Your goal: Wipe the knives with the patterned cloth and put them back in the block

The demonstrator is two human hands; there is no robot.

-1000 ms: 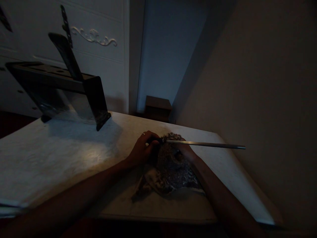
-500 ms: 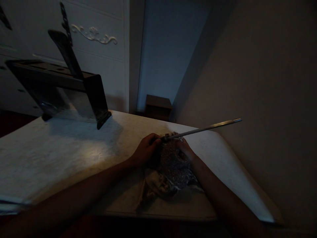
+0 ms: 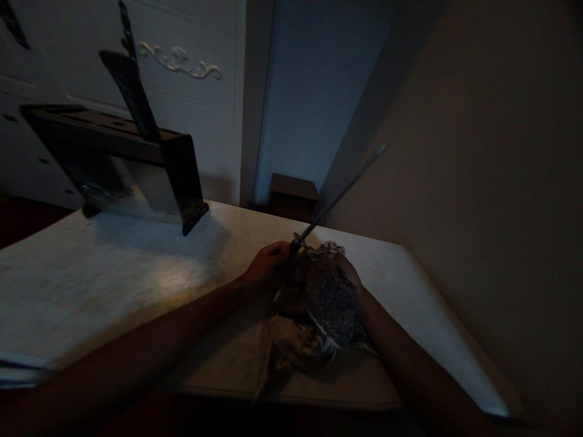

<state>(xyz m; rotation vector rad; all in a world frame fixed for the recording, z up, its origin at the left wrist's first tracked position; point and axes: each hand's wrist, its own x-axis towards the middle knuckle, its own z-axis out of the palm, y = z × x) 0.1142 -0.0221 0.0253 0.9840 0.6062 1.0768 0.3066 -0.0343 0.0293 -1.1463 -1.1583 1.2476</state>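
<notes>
Left grip [image 3: 265, 265]: closed round the dark handle of the metal rod; part of the handle is lost in shadow.
Right grip [image 3: 350, 276]: clamped on the bunched cloth, as far as shows; fingertips hidden in folds.
Metal rod [image 3: 339, 196]: leaves the top of the left grip, slants up and away to the right; tip well clear of both grips, in the air.
Cloth [image 3: 331, 300]: patterned, crumpled, fills the space between the grips and hangs down nearer the person; lower folds reach the worktop. Bare shaft visible above it; contact with the handle too dark to tell.
Worktop [image 3: 223, 243]: pale, below both grips and out to either side.
Holder [image 3: 182, 176]: dark frame with slots on top, beyond and left of the left grip, well apart.
Knife handle [image 3: 132, 97]: sticks up from the holder, touched by neither grip.
Box [image 3: 294, 187]: low, brown, past the worktop's far edge, straight beyond the grips.
Progress: looks partway, by judgement. Done: rod out in one grip, cloth gathered in the other. Left: neither set down, rod not in the holder; how much of the shaft has been handled can't be told.
</notes>
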